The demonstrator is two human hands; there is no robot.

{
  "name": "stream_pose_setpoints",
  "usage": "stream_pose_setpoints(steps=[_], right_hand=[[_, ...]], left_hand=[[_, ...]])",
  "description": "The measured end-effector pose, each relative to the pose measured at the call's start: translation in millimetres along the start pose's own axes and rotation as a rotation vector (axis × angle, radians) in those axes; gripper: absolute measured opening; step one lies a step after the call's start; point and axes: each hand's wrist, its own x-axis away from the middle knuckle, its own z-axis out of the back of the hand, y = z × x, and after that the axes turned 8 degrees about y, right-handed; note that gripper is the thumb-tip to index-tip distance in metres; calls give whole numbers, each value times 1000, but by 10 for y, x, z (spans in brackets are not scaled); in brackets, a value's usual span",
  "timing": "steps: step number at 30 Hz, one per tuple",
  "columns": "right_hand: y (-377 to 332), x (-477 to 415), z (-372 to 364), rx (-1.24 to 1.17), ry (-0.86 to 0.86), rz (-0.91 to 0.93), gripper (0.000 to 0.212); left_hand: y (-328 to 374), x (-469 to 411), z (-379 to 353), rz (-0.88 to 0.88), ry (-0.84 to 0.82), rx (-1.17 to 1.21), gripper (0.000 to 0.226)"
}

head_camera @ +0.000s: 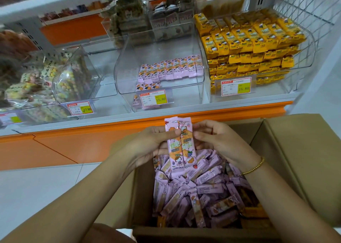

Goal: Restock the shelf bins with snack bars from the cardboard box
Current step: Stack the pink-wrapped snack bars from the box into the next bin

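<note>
Nearest us sits the open cardboard box (287, 150) on the pale tiled floor (36, 187), its flaps spread outward. We see it heaped with loose pink snack bars (203, 191) lying every which way (a few orange-wrapped packs (254, 213) show at its near right corner). Our two forearms reach over it. Above the far end of the heap, both hands hold a pair of pink bars (180, 146) upright and side by side, printed faces toward us. Our left hand (147, 143) grips them from the left, thumb laid across their fronts and fingers curled behind. Our right hand (219, 141) pinches their right edge with curled fingers, and a gold bead bracelet (255, 167) circles that wrist. Whether more bars hide behind the pair we cannot tell.

Beyond the box runs the shelf (203, 111) with its orange front edge, carrying clear plastic bins. The middle bin (127, 62) is only partly filled. A row of matching pink bars (173, 67) stands along its back, and a few more lie near the front, behind a price tag (154, 99) reading 15.80. The right bin (310, 45) just beside it is stacked high with yellow-wrapped bars (249, 45) and carries its own tag (238, 87). The left bin (92, 71) holds bags of greenish, speckled snacks.
</note>
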Motion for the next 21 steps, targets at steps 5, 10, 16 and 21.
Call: stream_pose_setpoints(steps=[5, 10, 16, 21], right_hand=[[-73, 54, -39, 26, 16, 39, 25], [-113, 125, -131, 393, 48, 165, 47], [-109, 209, -254, 521, 137, 401, 37], [-169, 119, -106, 697, 227, 654, 35]], left_hand=[[22, 8, 2, -20, 20, 3, 38], [6, 6, -18, -29, 66, 47, 26], [44, -11, -13, -7, 78, 87, 39], [100, -75, 48, 95, 158, 221, 40]])
